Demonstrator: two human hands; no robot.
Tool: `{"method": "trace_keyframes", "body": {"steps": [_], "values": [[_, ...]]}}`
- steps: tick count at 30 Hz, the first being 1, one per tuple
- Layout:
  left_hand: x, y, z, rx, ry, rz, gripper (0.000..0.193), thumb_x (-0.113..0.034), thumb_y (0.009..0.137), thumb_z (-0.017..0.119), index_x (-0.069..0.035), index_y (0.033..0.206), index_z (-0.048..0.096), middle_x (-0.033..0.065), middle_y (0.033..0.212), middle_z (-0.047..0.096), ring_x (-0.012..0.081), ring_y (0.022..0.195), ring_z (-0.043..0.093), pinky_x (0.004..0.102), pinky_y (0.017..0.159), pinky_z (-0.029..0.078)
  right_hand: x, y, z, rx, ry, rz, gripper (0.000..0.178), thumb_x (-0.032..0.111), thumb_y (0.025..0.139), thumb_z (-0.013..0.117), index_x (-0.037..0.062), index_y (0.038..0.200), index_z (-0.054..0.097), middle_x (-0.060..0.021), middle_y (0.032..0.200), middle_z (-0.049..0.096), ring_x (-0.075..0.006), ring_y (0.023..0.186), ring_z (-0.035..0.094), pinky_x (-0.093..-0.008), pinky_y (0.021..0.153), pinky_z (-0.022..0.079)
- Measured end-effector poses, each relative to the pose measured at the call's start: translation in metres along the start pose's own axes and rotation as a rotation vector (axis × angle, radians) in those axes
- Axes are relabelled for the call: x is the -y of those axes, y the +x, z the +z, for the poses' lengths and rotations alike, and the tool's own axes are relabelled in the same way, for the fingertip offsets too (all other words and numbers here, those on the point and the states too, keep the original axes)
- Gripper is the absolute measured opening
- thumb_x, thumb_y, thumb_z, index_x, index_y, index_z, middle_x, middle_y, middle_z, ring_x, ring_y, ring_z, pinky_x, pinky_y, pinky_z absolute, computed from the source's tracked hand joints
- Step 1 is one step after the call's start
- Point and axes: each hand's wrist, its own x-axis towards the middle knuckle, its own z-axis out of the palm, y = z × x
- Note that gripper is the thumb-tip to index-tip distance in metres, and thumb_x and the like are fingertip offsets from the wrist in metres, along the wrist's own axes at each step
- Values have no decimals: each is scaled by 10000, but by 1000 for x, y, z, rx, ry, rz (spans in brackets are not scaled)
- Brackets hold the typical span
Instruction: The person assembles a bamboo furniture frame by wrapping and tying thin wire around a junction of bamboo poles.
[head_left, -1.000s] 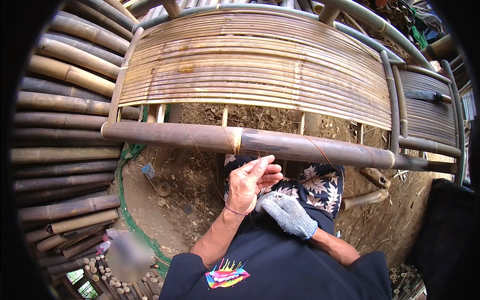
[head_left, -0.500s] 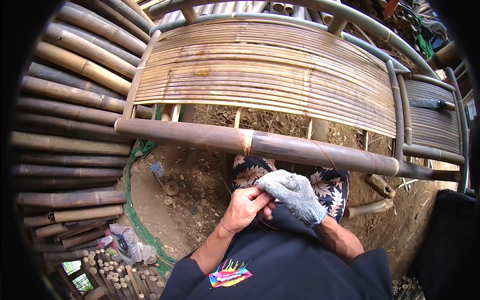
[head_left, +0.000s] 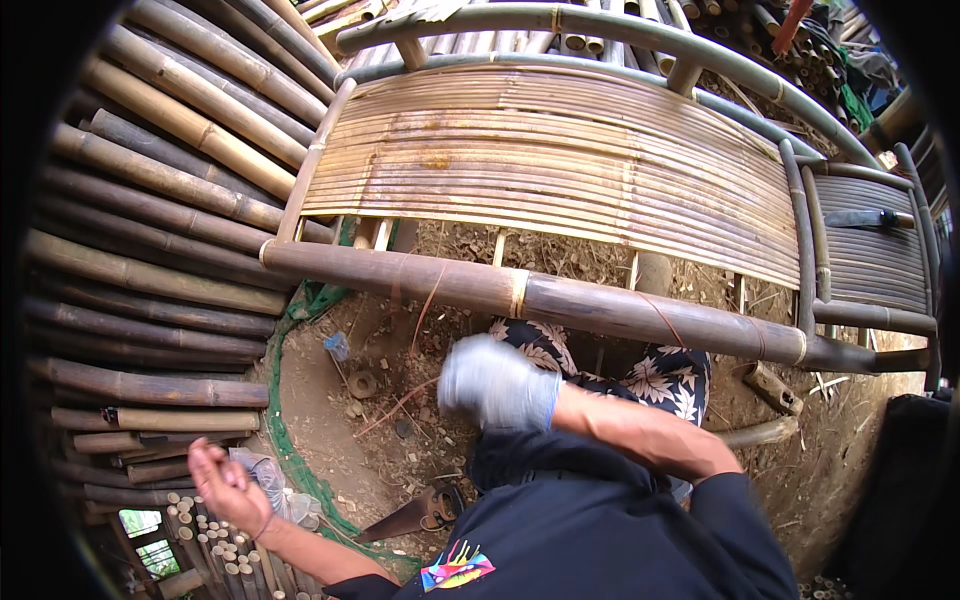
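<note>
Head view, and the hands split! Together a half-second ago, they're now well apart: the bare left hand (head_left: 228,487) swings out to eight o'clock, fingers bunched; whether it pinches anything, I can't tell. The gloved right hand (head_left: 500,385) is just below centre, at six, a blur, so its grip can't be read either. A reddish strand (head_left: 400,408) trails at seven, running up to the glove's edge; the shared fingerwork looks broken off, and the strand seems to be getting pulled about.

Now the bamboo: the dark brown front rail (head_left: 640,312) spans nine to three o'clock, pale ring near its middle, thin reddish cord (head_left: 430,300) hanging over it. Beyond, toward twelve, the slatted panel (head_left: 560,160) shows straw-gold, brown-stained.
</note>
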Motion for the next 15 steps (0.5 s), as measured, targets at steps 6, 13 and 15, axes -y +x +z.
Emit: {"method": "trace_keyframes", "body": {"steps": [6, 13, 15], "values": [[12, 16, 98, 89, 396, -106, 280, -239, 1006, 600, -54, 1205, 669, 27, 916, 672, -35, 543, 376, 150, 415, 205, 16, -56, -38, 190, 239, 566, 502, 470, 878, 642, 27, 1113, 646, -230, 1060, 665, -395, 1044, 644, -476, 905, 527], [194, 43, 329, 1126, 1242, 48, 284, -351, 953, 537, -191, 1052, 749, 73, 1054, 740, 305, 975, 698, 457, 892, 534, -128, -57, -77, -4, -246, 948, 320, 286, 920, 545, 4, 1031, 647, -245, 961, 669, -391, 930, 658, -465, 823, 533], [225, 30, 377, 1483, 1426, 40, 284, -346, 935, 566, -192, 1092, 747, 108, 1107, 724, 304, 1005, 696, 428, 922, 541, -162, -51, -74, 245, 74, 1007, 427, 366, 931, 554, -5, 1115, 658, -262, 1108, 657, -386, 1058, 629, -462, 900, 501]]}}
